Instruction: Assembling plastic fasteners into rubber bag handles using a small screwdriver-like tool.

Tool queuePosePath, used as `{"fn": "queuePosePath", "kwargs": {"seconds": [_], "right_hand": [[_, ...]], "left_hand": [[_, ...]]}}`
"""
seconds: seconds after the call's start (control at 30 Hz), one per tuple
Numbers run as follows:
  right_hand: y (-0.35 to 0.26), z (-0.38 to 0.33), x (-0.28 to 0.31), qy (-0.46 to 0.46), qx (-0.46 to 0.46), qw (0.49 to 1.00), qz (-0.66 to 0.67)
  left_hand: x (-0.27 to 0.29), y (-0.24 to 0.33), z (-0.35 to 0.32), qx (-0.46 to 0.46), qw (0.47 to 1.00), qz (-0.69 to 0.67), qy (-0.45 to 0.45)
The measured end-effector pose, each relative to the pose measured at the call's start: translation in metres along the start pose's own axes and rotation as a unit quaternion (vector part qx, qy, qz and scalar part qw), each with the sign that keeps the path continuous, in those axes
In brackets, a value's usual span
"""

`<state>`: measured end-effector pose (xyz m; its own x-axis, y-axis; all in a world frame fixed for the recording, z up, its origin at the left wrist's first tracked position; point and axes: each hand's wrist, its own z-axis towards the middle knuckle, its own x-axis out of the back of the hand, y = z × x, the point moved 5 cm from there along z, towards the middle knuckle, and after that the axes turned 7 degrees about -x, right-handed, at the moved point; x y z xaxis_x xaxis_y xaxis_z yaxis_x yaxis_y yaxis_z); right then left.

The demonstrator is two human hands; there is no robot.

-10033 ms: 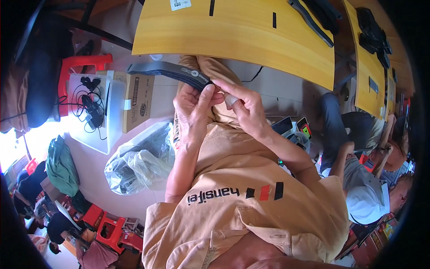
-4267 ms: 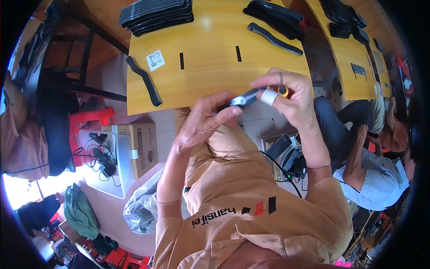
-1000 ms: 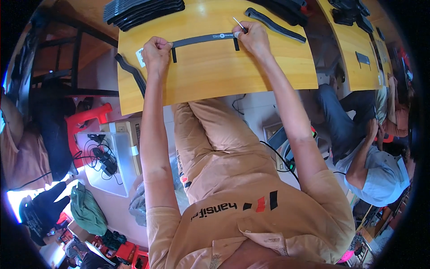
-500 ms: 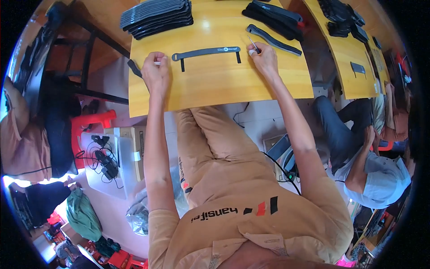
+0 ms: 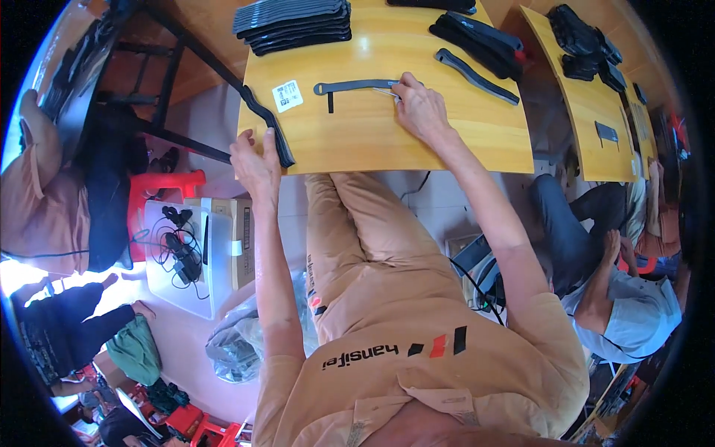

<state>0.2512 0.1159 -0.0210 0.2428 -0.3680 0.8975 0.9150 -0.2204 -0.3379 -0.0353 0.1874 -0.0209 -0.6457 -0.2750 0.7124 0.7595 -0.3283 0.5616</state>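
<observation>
A grey strap (image 5: 354, 86) with a ring at its left end lies across the wooden table, a short black strip (image 5: 331, 103) running down from its left part. My right hand (image 5: 422, 109) is closed over the strap's right end. A thin metal tool (image 5: 386, 92), perhaps tweezers, pokes out from those fingers; its full shape is hidden. At the table's left edge my left hand (image 5: 255, 170) has thumb and fingers apart, empty, beside a long dark strap (image 5: 267, 119). Between the two straps lies a white printed label sheet (image 5: 287, 95).
Stacked grey straps (image 5: 294, 26) stand at the far left of the table (image 5: 365, 141). Dark straps (image 5: 477, 45) and a single curved strap (image 5: 477, 77) lie at right. Below left is a plastic bin (image 5: 186, 261) with cables. A person (image 5: 622, 290) sits at right.
My left hand has moved back to the table's left edge, uncovering the label sheet. My right hand has come left onto the strap's end, covering its right black strip. The whole view has shifted.
</observation>
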Motion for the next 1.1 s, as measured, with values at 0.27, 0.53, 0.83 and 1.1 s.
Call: {"fn": "queuePosePath", "kwargs": {"seconds": [0.27,0.53,0.83,1.1], "right_hand": [[-0.031,0.012,-0.012,0.003,0.031,0.998,0.052],[-0.070,0.024,-0.043,-0.043,0.060,0.996,0.059],[-0.090,-0.006,-0.002,-0.073,0.058,0.966,0.241],[-0.114,-0.114,0.047,-0.203,-0.008,0.846,0.492]], "left_hand": [[-0.014,0.024,0.003,0.009,0.988,0.126,-0.089],[-0.018,0.015,0.010,-0.011,0.987,0.118,-0.106],[0.008,0.016,-0.015,0.183,0.841,-0.497,-0.107],[0.005,0.068,-0.098,0.277,0.701,-0.645,-0.126]]}}
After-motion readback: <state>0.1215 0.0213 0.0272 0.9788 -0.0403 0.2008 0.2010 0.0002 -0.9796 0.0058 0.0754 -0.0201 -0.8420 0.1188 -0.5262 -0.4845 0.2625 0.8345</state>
